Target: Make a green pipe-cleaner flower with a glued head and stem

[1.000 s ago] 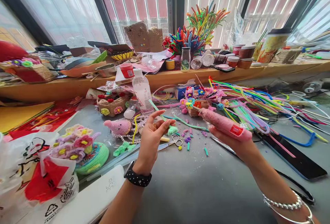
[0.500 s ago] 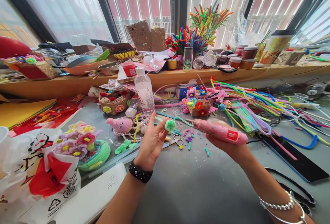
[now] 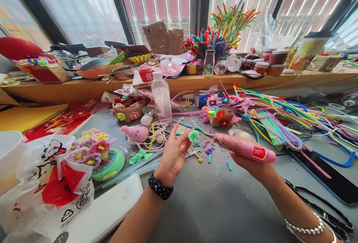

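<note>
Between thumb and fingers, my left hand (image 3: 173,152) pinches a small mint-green fuzzy flower (image 3: 193,136), held up over the table. My right hand (image 3: 248,164) is wrapped round a pink hot glue gun (image 3: 242,147), its nozzle pointing left, a short gap from the flower. Below the flower lie scissors (image 3: 198,152), partly hidden by my left hand, and several clipped bits of green and purple pipe cleaner (image 3: 209,156). A pink crocheted piece (image 3: 136,133) rests among pearl beads left of my left hand.
A clear bottle (image 3: 162,99) stands behind my left hand. Flower-trimmed baskets (image 3: 129,109) and a heap of pipe cleaners (image 3: 275,118) sit at the back. Nearer are a white power bank (image 3: 112,207), a plastic bag (image 3: 50,183), a phone (image 3: 330,177) and glasses (image 3: 321,202).
The view has shifted slightly, so most things appear farther right. The green flower has turned to show more of its petals, and the glue gun's nozzle stays close to it.
</note>
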Tool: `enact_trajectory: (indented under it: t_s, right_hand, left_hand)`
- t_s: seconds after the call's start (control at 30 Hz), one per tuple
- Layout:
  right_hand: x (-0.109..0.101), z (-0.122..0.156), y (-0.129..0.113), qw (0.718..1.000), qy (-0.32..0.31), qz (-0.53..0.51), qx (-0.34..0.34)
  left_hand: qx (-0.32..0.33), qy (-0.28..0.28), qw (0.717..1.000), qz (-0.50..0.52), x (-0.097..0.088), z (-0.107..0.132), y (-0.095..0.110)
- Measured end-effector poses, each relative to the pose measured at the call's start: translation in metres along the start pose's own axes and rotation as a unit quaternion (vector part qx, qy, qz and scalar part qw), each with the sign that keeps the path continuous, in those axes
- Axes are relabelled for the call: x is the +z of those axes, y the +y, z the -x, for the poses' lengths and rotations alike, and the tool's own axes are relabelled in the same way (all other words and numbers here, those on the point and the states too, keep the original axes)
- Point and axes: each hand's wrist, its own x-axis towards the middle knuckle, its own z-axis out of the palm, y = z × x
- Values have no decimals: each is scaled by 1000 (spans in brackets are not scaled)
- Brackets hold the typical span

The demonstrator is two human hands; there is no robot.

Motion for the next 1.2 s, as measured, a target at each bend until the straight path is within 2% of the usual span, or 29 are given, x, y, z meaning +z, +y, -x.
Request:
enact_trajectory:
  t_s: [0.3,1.0,1.2]
  right_hand:
    - [2,-2,-5,995,1,-98,3]
    - [8,-3,-9,1000,-1,15,-6]
    - [9,-3,-10,996,54,66,22]
  left_hand:
    - [6,-10,1000,-5,1,1,1]
    - [1,-12,1000,-8,6,4,2]
    - [4,-17,1000,-9,4,3,2]
